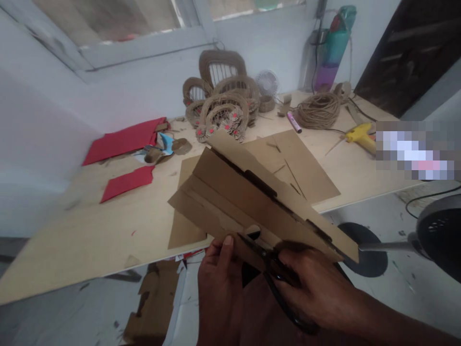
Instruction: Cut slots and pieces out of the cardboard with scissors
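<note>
A folded piece of brown cardboard point(245, 192), with creases and dark slots, is held up at the table's near edge. My left hand point(221, 274) pinches its lower edge between thumb and fingers. Black-handled scissors point(275, 269) are gripped in my right hand point(313, 283), their blades spread around the cardboard's edge just right of my left thumb. Part of the blades is hidden by the cardboard. Flat cardboard point(309, 168) lies on the table behind the held piece.
Twine-wrapped woven pieces point(225, 105) with red-dotted flowers stand against the wall. Nearby are a rope coil point(319, 110), a pink marker point(294, 122) and a yellow glue gun point(362, 137). Red sheets point(126, 139) lie at left. A black stool or fan point(442, 235) stands at right.
</note>
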The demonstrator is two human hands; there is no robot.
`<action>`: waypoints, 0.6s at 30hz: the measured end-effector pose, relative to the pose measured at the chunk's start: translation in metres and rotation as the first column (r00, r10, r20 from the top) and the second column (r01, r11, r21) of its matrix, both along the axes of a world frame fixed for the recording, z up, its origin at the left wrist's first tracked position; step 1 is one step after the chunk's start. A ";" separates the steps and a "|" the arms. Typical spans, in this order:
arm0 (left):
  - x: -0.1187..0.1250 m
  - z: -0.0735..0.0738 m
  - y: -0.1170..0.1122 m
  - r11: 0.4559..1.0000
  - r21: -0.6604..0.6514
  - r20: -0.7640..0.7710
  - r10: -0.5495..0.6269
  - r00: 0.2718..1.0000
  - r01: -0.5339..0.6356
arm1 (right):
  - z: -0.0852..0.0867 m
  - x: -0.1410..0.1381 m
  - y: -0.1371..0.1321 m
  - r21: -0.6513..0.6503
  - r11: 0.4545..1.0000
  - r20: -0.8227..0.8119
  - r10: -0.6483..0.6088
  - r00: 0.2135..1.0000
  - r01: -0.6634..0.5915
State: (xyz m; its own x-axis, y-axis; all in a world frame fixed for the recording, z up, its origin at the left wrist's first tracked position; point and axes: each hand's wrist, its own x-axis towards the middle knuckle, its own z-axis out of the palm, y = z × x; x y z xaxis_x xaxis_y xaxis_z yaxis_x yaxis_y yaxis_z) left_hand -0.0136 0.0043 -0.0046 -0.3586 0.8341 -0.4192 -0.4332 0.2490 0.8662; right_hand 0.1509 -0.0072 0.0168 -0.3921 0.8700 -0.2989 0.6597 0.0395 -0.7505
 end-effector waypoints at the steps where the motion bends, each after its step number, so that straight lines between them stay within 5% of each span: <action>1: 0.000 0.000 0.000 1.000 -0.001 -0.002 0.000 1.000 0.000 | 0.000 0.000 0.000 0.012 1.000 0.007 -0.001 1.000 0.001; 18: 0.002 0.010 -0.001 0.998 -0.036 -0.009 -0.054 0.998 0.054 | -0.007 0.004 -0.004 0.074 0.997 0.030 0.013 0.999 -0.015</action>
State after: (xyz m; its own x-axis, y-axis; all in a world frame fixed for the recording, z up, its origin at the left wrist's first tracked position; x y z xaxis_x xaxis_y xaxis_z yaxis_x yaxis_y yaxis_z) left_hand -0.0115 0.0037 0.0049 -0.3176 0.8370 -0.4457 -0.4095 0.3028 0.8606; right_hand 0.1545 -0.0109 0.0099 -0.3961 0.8848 -0.2454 0.6802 0.1033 -0.7257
